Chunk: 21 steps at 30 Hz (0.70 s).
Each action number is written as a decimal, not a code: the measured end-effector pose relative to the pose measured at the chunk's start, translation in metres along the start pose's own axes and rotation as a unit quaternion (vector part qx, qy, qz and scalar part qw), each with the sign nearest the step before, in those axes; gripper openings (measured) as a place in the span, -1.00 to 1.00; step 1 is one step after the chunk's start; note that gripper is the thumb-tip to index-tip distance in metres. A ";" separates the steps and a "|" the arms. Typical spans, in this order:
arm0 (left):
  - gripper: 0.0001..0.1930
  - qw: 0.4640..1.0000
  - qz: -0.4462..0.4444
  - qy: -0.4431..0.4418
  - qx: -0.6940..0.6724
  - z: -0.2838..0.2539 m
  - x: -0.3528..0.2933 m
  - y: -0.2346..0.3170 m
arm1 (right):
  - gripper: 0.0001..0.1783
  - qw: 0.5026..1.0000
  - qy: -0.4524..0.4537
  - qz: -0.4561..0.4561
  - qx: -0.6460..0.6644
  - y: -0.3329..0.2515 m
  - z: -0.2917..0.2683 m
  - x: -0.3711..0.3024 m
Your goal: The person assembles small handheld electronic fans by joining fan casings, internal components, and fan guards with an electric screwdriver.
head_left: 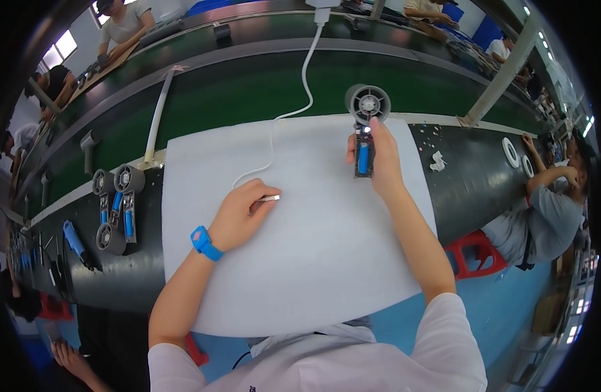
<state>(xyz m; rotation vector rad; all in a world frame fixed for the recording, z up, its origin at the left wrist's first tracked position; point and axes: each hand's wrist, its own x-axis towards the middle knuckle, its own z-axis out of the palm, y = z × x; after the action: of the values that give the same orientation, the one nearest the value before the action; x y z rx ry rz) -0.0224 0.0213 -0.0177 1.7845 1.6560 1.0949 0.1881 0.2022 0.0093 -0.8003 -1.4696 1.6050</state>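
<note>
Hands over white foam sheet (300,261) on the table: right hand (379,160) grips grey handheld fan with blue battery (364,130) upright; left hand (243,214) pinches white cable's metal plug (270,198), well apart.

Grey fan, blue cell, white mat on black bench

Centre frame: plain white mat (300,261); upper middle: grey round-headed fan (367,104) with bright blue battery (363,159) in its open handle; white cable (305,78) curling from top; blue wristband (204,243) left of centre; dark green belt (248,85) across top; red stool (473,251) at right.
</note>
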 end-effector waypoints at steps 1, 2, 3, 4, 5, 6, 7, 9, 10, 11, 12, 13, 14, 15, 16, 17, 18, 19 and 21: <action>-0.86 1.000 0.005 -0.003 0.003 0.000 0.001 0.000 | -0.53 1.000 -0.005 0.002 -0.001 -0.002 -0.001 0.001; -0.86 1.000 0.000 0.002 0.003 0.000 0.001 -0.002 | -0.51 1.000 0.000 -0.022 0.004 -0.006 0.002 0.001; -0.86 1.000 0.005 0.001 0.004 -0.001 0.000 -0.003 | -0.49 0.999 0.005 -0.045 0.010 -0.009 0.006 0.002; -0.86 1.000 0.009 0.002 0.005 -0.001 -0.001 -0.005 | -0.47 0.998 0.036 -0.052 0.026 -0.014 0.009 -0.003; -0.86 1.000 -0.003 0.014 0.009 -0.004 -0.004 -0.007 | -0.47 0.993 0.024 -0.098 0.061 -0.025 0.015 -0.011; -0.86 1.000 -0.001 0.014 -0.006 -0.006 -0.008 -0.008 | -0.49 0.985 -0.014 -0.167 0.051 -0.043 0.017 -0.027; -0.86 1.000 -0.002 0.016 -0.020 -0.008 -0.012 -0.011 | -0.51 0.964 -0.014 -0.244 0.104 -0.057 0.020 -0.056; -0.87 1.000 0.021 0.010 -0.019 0.001 0.003 -0.005 | -0.57 0.844 -0.085 -0.307 0.432 -0.112 0.018 -0.119; -0.87 1.000 0.030 -0.001 -0.002 0.000 0.003 -0.004 | -0.62 0.817 0.066 -0.542 0.186 -0.117 0.010 -0.128; -0.87 1.000 0.019 0.009 0.002 -0.001 0.001 -0.004 | -0.67 0.674 0.211 -0.703 -0.085 -0.120 -0.002 -0.130; -0.87 1.000 0.024 0.015 -0.006 0.000 0.000 -0.007 | -0.54 0.650 0.236 -0.716 -0.100 -0.121 -0.004 -0.113; -0.87 0.999 0.030 0.019 -0.014 0.002 -0.002 -0.008 | -0.41 0.623 0.262 -0.728 -0.116 -0.123 -0.006 -0.098; -0.87 0.999 0.026 0.025 -0.013 0.001 -0.004 -0.011 | -0.41 0.626 0.256 -0.728 -0.112 -0.129 -0.008 -0.098; -0.87 0.999 0.019 0.025 -0.012 0.000 -0.007 -0.013 | -0.41 0.737 0.174 -0.648 -0.082 -0.140 -0.011 -0.106; -0.87 1.000 0.013 0.023 -0.011 -0.002 -0.010 -0.015 | -0.41 0.828 0.086 -0.552 -0.051 -0.150 -0.016 -0.117; -0.87 1.000 0.007 0.027 -0.007 -0.004 -0.014 -0.015 | -0.40 0.897 -0.002 -0.441 -0.019 -0.153 -0.024 -0.128; -0.86 1.000 0.001 0.019 -0.012 -0.003 -0.011 -0.012 | -0.41 0.774 0.019 -0.629 -0.071 -0.156 -0.032 -0.135; -0.86 1.000 -0.006 0.010 -0.017 -0.002 -0.007 -0.009 | -0.41 0.772 0.016 -0.631 -0.070 -0.151 -0.040 -0.130; -0.86 1.000 0.010 0.007 -0.015 0.004 -0.002 -0.006 | -0.41 0.568 0.230 -0.789 0.035 -0.147 -0.003 -0.118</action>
<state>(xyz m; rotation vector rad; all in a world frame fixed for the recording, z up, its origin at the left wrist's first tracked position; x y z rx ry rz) -0.0227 0.0211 -0.0246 1.7812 1.6252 1.1381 0.2680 0.1014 0.1466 0.3074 -0.9729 -0.0160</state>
